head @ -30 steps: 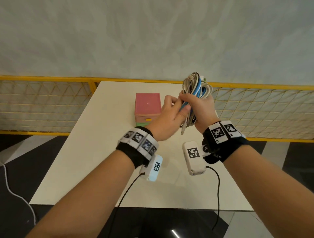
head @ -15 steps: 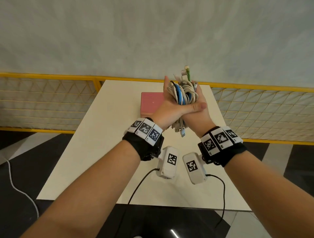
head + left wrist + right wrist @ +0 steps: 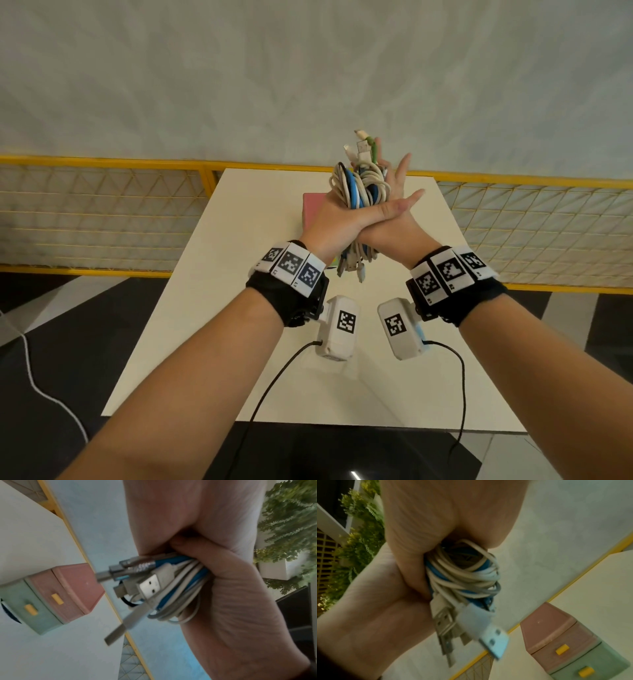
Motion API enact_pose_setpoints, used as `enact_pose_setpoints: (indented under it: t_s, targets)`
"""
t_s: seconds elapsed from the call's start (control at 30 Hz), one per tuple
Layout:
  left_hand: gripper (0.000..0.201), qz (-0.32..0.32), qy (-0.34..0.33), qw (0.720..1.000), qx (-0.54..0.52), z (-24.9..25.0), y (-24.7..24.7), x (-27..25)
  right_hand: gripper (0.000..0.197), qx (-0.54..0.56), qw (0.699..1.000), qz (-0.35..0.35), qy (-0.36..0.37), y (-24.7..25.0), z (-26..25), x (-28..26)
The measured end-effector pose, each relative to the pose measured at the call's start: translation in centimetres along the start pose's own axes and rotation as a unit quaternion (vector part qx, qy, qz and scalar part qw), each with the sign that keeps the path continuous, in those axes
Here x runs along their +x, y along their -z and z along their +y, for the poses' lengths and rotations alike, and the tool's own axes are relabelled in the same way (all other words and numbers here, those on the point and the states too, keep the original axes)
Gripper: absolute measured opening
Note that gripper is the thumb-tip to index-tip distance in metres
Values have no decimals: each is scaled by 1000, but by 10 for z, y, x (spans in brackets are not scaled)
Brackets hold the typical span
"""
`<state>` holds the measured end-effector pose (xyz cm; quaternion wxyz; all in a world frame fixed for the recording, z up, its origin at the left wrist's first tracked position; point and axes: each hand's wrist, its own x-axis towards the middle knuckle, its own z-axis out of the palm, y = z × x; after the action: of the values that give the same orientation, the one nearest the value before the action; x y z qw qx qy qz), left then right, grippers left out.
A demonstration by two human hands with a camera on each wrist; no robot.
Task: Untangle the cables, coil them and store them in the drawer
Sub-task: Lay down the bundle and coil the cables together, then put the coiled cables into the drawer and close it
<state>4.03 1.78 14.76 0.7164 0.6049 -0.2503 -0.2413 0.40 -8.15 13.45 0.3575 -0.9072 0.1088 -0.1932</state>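
Note:
A bundle of white, grey and blue cables stands upright in the air over the table, pressed between my two palms. My left hand is on its left side, thumb lying straight across my right hand. My right fingers point straight up behind the bundle. Plugs and a green end stick out at the top, and USB plugs hang out below. The wrist views show the same cable bundle squeezed between the palms. The pink and green drawer box sits shut on the table behind my hands.
The white table stands against a yellow-framed mesh fence and a pale wall. A white cord lies on the dark floor at the left. Black leads hang from both wrist cameras over the near table edge.
The bundle went from my right hand's grip, plugs hanging down, to upright between both palms. Both hands rose slightly and the right fingers straightened.

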Motion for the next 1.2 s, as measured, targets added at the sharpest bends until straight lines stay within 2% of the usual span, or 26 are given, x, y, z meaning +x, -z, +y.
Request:
enact_pose_setpoints:
  t_s: [0.1,0.17,0.23,0.27,0.33,0.37,0.47,0.57,0.6,0.7,0.8,0.87,0.93,1.0,1.07,1.13,1.2]
  targets:
    - [39,16,5,1000,-4,-4,13,-1,116,-106,994,-13,24,-11,-7,7]
    - [45,34,9,999,-7,-12,24,2,134,-93,994,-47,36,-14,-5,7]
    - [54,50,17,999,-8,-23,36,5,143,-88,989,-100,58,-9,3,4]
    - [53,57,26,998,-7,-30,41,8,141,-95,985,-132,64,-8,12,5]
    - [23,92,48,994,12,-44,53,14,132,-124,971,-198,51,-4,27,6]
    - [16,124,63,990,31,-50,58,20,127,-134,968,-211,36,-4,36,5]
    - [25,200,86,970,111,-71,73,42,110,-110,978,-169,-61,-9,73,4]
    - [11,223,96,944,225,-95,77,67,91,-94,970,-157,-158,-25,111,10]
    - [18,223,106,929,275,-103,75,75,87,-97,965,-163,-179,-33,123,14]
    - [40,185,124,881,417,-122,66,98,84,-62,953,-175,-237,-58,152,27]
    - [51,77,127,836,529,-137,58,114,81,27,943,-171,-284,-82,174,38]
    - [68,-8,136,799,586,-143,55,121,77,74,932,-171,-311,-96,184,42]
    - [80,-50,134,765,627,-145,57,123,73,104,921,-172,-334,-111,191,46]
    - [82,-66,124,760,635,-143,62,125,67,143,917,-148,-342,-128,194,51]
    - [77,-69,117,769,625,-143,67,129,67,198,910,-103,-348,-145,197,56]
    - [70,-64,110,774,620,-145,70,131,67,245,897,-50,-366,-159,199,61]
    - [70,-66,103,766,630,-147,71,132,66,290,879,-11,-380,-167,198,64]
